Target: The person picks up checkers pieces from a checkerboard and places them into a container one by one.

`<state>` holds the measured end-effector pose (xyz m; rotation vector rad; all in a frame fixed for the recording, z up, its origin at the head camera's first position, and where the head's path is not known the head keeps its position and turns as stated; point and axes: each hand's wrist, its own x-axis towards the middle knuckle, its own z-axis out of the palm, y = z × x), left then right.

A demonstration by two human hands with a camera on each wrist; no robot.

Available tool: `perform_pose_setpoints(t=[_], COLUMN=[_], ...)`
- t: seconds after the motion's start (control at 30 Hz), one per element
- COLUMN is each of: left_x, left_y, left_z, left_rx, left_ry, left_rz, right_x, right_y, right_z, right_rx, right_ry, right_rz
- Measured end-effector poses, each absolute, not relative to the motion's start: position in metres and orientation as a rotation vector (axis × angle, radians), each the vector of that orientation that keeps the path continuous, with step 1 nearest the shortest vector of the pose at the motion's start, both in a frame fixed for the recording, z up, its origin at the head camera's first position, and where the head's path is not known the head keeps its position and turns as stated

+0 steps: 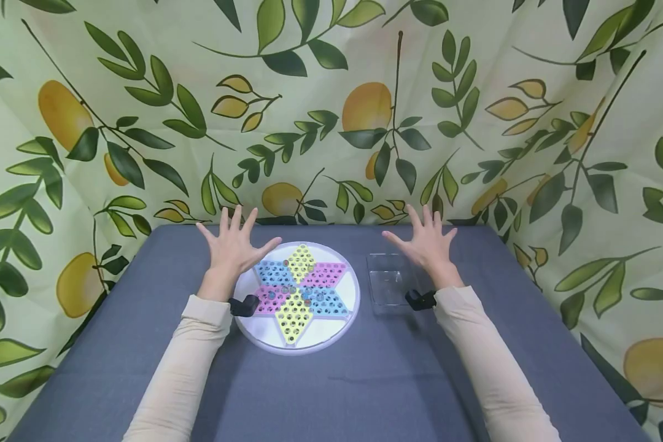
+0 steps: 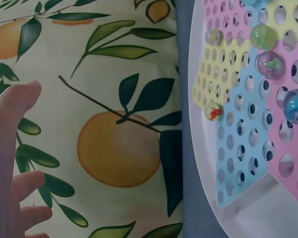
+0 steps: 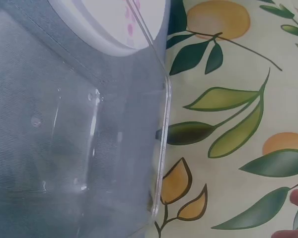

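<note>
A round white Chinese checkers board with a pink, blue and yellow star of holes lies on the table. Several glass marbles sit in its holes, among them a blue one and a greenish one. My left hand is raised at the board's upper left, fingers spread, holding nothing. To the right of the board stands a clear plastic box, with no marbles showing in it. Over its far right side my right hand is held up, fingers spread and grasping nothing.
Dark grey cloth covers the table. A leaf-and-fruit patterned curtain rises along the back and both sides. Black wrist camera mounts jut inward from each wrist.
</note>
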<state>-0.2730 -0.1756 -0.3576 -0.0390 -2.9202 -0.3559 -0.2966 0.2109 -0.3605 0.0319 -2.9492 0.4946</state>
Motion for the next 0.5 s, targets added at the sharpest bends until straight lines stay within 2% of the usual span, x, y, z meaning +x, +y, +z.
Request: perform_pose_setpoints(t=[0.23,0.5], left_x=[-0.265,-0.253], left_y=[-0.180,-0.185], left_z=[-0.362,-0.377], left_rx=[-0.119,-0.207], left_ry=[-2.808,-2.667], left_rz=[-0.426,-0.563], right_x=[-0.286,-0.274], right_y=[0.215,0.229], right_z=[-0.368,-0.387], right_rx=[0.141,0.277], right_ry=[-2.855,-2.773], right_rz=[0.611,0.961])
